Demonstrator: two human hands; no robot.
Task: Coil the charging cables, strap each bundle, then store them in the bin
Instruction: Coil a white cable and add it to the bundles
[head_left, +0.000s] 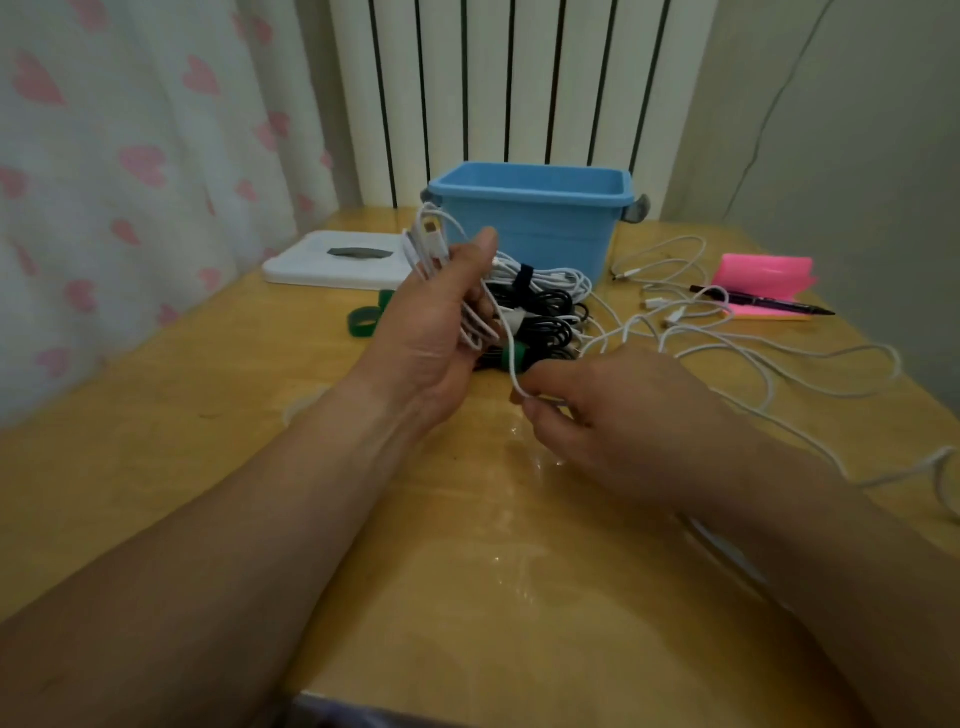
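Your left hand (436, 332) gripped a coil of white cable (426, 247), fingers curled round its loops. The free run dropped from that grip to your right hand (613, 421), which pinched it just below and to the right. Strapped bundles (550, 306) lay on the table (208, 441) just behind your left hand, the blue bin (535, 223) beyond them. Green straps (362, 326) sat left of the grip; loose white cables (737, 348) sprawled beyond your right hand.
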